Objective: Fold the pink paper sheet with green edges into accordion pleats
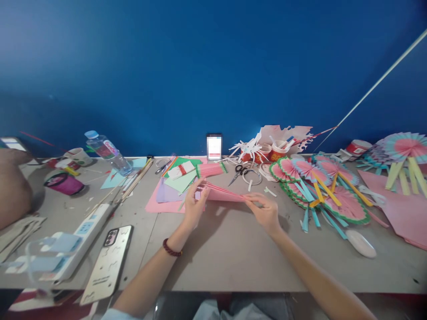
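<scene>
Between my two hands a pleated pink sheet of paper is held above the table. My left hand grips its left end, where the folds fan apart. At the right end, where the pleats come together, the fingers of my right hand pinch the paper. Just beyond lies a pleated pink strip with green edges. Left of it, a stack of coloured paper bears a white packet with a red band. Black-handled scissors and a roll of tape rest behind my right hand.
Folded paper fans and a white computer mouse sit at right. On the left are a power strip, a phone and a tilted water bottle. Another person's arm reaches in at far left. A lit phone stands against the blue wall.
</scene>
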Demonstrator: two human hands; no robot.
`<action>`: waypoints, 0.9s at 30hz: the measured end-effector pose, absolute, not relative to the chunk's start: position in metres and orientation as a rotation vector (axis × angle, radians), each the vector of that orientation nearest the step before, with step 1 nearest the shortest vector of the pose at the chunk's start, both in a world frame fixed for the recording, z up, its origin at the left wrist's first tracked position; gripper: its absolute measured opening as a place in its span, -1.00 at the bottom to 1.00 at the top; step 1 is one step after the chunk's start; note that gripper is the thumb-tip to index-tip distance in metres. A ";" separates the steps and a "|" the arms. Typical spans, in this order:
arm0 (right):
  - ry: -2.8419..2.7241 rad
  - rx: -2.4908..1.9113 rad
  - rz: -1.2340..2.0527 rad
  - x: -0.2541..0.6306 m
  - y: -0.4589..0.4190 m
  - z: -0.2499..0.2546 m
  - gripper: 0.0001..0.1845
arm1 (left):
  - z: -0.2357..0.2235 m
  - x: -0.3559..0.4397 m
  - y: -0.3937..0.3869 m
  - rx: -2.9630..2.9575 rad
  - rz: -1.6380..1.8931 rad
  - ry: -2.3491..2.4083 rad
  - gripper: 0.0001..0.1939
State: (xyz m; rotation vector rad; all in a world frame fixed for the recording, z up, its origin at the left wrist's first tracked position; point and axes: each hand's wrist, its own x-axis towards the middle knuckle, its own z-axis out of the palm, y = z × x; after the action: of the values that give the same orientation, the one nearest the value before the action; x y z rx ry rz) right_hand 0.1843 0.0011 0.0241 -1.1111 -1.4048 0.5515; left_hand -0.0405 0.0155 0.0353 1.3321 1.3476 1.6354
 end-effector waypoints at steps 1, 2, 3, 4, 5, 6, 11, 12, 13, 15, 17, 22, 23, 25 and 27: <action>-1.449 -1.061 0.439 0.183 -0.002 0.025 -0.88 | 0.036 -0.038 0.014 1.318 1.690 1.384 -0.64; -1.493 -1.024 0.338 0.182 -0.005 0.026 -0.87 | 0.037 -0.036 0.011 1.308 1.711 1.402 -0.66; -1.538 -1.005 0.256 0.181 -0.008 0.027 -0.85 | 0.038 -0.033 0.009 1.311 1.680 1.391 -0.69; -1.590 -1.002 0.196 0.180 -0.011 0.027 -0.84 | 0.038 -0.031 0.006 1.325 1.597 1.350 -0.69; -1.643 -1.005 0.152 0.179 -0.013 0.026 -0.82 | 0.038 -0.028 0.004 1.346 1.482 1.287 -0.66; -1.702 -1.006 0.121 0.179 -0.016 0.025 -0.81 | 0.038 -0.025 0.001 1.360 1.362 1.215 -0.63; -1.990 -0.934 0.081 0.171 -0.023 0.021 -0.75 | 0.038 -0.009 -0.009 1.280 1.204 1.037 -0.64; -2.029 -0.931 0.082 0.168 -0.023 0.021 -0.74 | 0.038 -0.008 -0.010 1.254 1.222 1.032 -0.65; -2.062 -0.932 0.082 0.165 -0.023 0.021 -0.76 | 0.037 -0.007 -0.010 1.234 1.239 1.030 -0.65; -2.117 -0.927 0.102 0.161 -0.023 0.021 -0.83 | 0.035 -0.007 -0.008 1.207 1.270 1.033 -0.66; -2.118 -0.914 0.136 0.159 -0.022 0.020 -0.78 | 0.034 -0.009 -0.005 1.206 1.291 1.028 -0.66; -1.816 -0.973 0.102 0.168 -0.016 0.020 -0.80 | 0.041 -0.022 0.001 1.279 1.074 0.931 -0.55; -1.752 -1.004 0.122 0.172 -0.014 0.022 -0.78 | 0.043 -0.025 0.001 1.298 0.992 0.916 -0.54; -1.647 -1.092 0.271 0.179 -0.008 0.027 -0.70 | 0.047 -0.031 0.002 1.343 0.837 0.882 -0.57; -1.570 -1.183 0.549 0.185 -0.001 0.032 -0.62 | 0.050 -0.035 0.001 1.386 0.711 0.829 -0.62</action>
State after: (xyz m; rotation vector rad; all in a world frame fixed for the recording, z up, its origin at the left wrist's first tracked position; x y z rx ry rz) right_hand 0.1854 -0.0014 0.0324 -1.1827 -1.5701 0.5491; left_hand -0.0353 0.0014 0.0504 1.3865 0.8293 0.7110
